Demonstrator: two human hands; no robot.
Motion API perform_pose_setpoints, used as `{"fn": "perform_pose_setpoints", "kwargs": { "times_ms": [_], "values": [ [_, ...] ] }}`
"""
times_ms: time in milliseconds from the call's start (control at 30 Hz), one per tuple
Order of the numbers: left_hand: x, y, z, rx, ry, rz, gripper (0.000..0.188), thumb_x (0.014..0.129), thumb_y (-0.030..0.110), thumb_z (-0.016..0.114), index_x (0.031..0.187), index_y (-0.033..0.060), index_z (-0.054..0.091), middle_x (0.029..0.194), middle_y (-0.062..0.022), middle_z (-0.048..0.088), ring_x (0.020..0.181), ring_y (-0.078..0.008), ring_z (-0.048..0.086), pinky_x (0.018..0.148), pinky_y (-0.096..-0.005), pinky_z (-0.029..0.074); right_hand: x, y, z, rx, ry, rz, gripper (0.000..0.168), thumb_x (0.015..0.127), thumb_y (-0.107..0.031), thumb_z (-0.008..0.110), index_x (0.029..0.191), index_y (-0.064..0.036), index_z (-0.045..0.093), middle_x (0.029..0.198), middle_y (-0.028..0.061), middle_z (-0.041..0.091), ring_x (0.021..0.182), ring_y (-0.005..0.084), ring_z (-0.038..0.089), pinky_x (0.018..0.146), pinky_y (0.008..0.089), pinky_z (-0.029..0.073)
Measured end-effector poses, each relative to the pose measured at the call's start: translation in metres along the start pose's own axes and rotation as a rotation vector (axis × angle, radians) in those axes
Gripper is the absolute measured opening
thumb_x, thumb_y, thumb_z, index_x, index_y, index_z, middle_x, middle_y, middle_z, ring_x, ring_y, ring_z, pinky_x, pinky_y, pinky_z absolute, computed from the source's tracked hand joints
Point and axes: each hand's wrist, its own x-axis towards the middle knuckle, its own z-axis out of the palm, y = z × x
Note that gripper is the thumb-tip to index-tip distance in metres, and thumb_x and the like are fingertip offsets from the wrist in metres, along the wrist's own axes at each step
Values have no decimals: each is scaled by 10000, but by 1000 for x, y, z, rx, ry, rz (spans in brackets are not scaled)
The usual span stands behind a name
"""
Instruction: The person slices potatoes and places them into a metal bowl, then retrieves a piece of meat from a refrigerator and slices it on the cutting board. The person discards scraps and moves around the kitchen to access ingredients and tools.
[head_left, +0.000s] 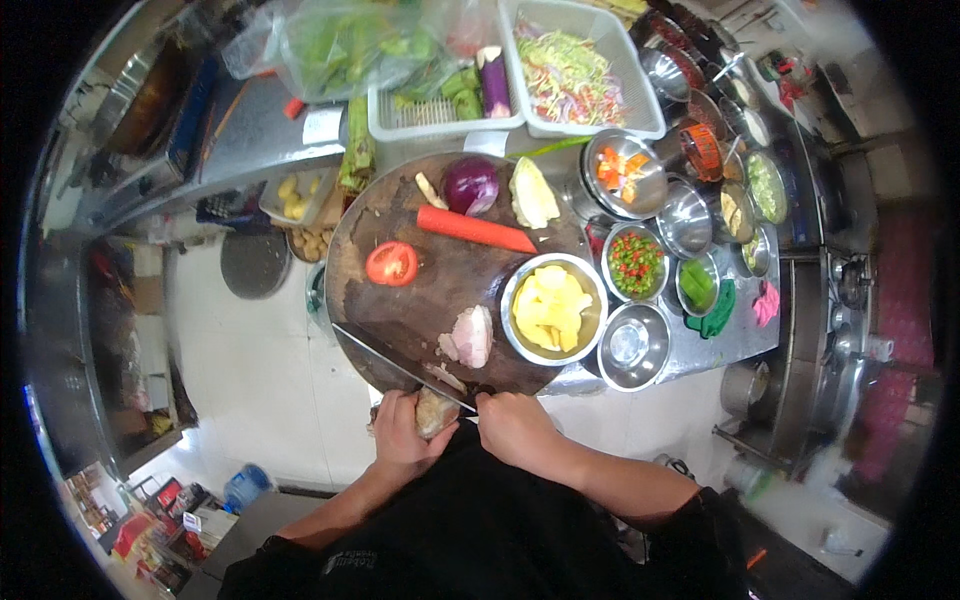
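Observation:
At the near edge of a round wooden chopping board (375, 202), my left hand (405, 435) holds a pale brown, rough-skinned piece of food (436, 412), whose exact kind I cannot tell. My right hand (521, 427) grips the handle of a kitchen knife (405, 367), its blade slanting left over the board and close to that piece. Thin pale slices (446, 376) lie beside the blade. A pinkish peeled chunk (472, 336), half a tomato (391, 263), a peeled carrot length (476, 229), a purple onion (471, 185) and a cabbage wedge (533, 193) rest farther in.
A steel bowl of yellow slices (553, 309) stands on the board's right. Beyond it are an empty steel bowl (634, 345), a bowl of chopped peppers (636, 261) and several more bowls. White plastic baskets (450, 133) of vegetables line the far side. A dark round stool (255, 264) stands left.

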Motion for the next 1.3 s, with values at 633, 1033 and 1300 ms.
{"fn": "perform_pose_setpoints", "kwargs": {
  "times_ms": [633, 1033, 1300],
  "values": [
    [1, 26, -18, 111, -12, 12, 709, 746, 195, 843, 1327, -58, 525, 1129, -230, 625, 1076, -415, 610, 934, -464, 504, -28, 35, -35, 300, 212, -59, 271, 903, -133, 569, 1142, -31, 641, 945, 279, 695, 947, 469, 660, 853, 555, 517],
    [-3, 27, -34, -112, 53, -39, 730, 735, 116, 838, 1386, 10, 525, 1110, -173, 636, 1049, -339, 638, 923, -417, 522, -26, 44, -33, 387, 167, -130, 410, 894, -113, 616, 1294, -32, 579, 1030, 303, 680, 1029, 482, 633, 907, 528, 506],
    [20, 34, -50, -302, 30, -79, 696, 797, 107, 824, 1413, 22, 510, 1229, -157, 647, 1151, -278, 634, 992, -399, 506, -27, 44, -26, 526, 315, -193, 469, 893, -114, 652, 1313, 70, 554, 1126, 298, 684, 1085, 440, 650, 969, 456, 499]
  ]
}}
